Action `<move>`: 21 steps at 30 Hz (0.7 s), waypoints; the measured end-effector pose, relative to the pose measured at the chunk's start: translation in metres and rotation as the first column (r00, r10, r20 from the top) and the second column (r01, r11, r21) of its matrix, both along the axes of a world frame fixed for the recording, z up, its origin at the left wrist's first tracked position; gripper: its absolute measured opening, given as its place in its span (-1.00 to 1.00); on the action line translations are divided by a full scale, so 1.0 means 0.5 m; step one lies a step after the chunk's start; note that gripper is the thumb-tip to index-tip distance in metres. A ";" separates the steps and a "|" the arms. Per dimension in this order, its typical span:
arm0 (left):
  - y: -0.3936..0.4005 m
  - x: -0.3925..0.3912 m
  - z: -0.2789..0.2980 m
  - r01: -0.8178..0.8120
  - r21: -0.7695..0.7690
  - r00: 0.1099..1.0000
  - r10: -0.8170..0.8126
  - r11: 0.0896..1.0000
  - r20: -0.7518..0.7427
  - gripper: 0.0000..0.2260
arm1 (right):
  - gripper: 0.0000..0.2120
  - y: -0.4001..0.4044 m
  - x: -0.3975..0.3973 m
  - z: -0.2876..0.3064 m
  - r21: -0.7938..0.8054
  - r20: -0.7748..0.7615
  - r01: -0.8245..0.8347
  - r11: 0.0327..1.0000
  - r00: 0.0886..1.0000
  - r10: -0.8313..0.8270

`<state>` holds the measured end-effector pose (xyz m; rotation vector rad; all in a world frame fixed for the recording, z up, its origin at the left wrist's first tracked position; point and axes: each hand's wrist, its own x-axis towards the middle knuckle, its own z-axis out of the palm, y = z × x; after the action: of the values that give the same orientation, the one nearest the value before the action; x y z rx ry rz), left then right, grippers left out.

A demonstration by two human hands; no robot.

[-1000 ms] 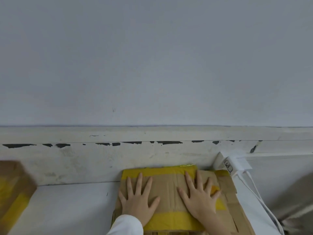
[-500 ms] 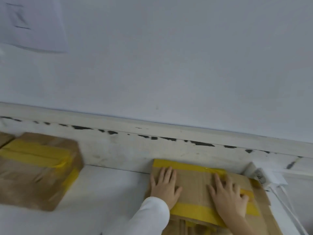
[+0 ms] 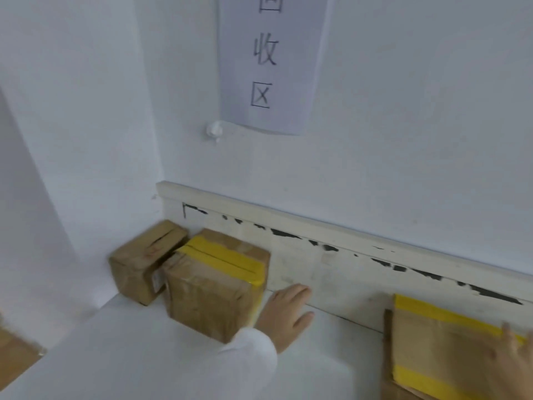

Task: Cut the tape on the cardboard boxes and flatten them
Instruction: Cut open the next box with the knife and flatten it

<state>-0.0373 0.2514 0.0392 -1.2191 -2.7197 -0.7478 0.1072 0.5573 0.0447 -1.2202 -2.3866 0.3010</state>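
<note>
A flattened cardboard box (image 3: 438, 353) with yellow tape strips lies on the white table at the lower right, against the wall. My right hand (image 3: 516, 362) rests flat on it at the frame's right edge, partly cut off. My left hand (image 3: 288, 313), in a white sleeve, hovers open with fingers spread just right of an upright sealed box (image 3: 213, 287) closed with yellow tape. It may touch that box's side, though I cannot tell. A smaller brown box (image 3: 144, 264) stands behind it in the corner.
The white table (image 3: 129, 356) runs along a worn baseboard (image 3: 331, 252) and white wall. A paper sign (image 3: 268, 62) with black characters hangs above. The table's left edge drops off toward a wooden floor (image 3: 14, 353).
My view swung left. My left hand left the flattened box and moved left to beside the sealed taped box. My right hand stays on the flattened box.
</note>
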 end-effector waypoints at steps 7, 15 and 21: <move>-0.345 -0.231 0.022 -0.380 0.216 0.925 0.368 0.900 0.092 -0.63 | -0.44 -0.332 -0.226 0.011 -0.175 0.053 -0.370 0.912 0.922 0.384; -0.414 -0.402 -0.014 -0.416 0.002 0.720 0.328 0.909 0.611 -0.54 | -0.49 -0.637 -0.424 -0.034 -0.528 -0.131 -0.468 0.709 0.869 0.477; -0.414 -0.392 -0.052 -0.480 0.187 0.634 0.192 0.857 0.749 -0.53 | -0.43 -0.652 -0.422 -0.055 -0.666 -0.229 -0.400 0.630 0.913 0.337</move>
<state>-0.2335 0.0444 0.0134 -0.2964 -2.9551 -1.8882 -0.1036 0.2311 0.0173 -0.9182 -2.4991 1.4909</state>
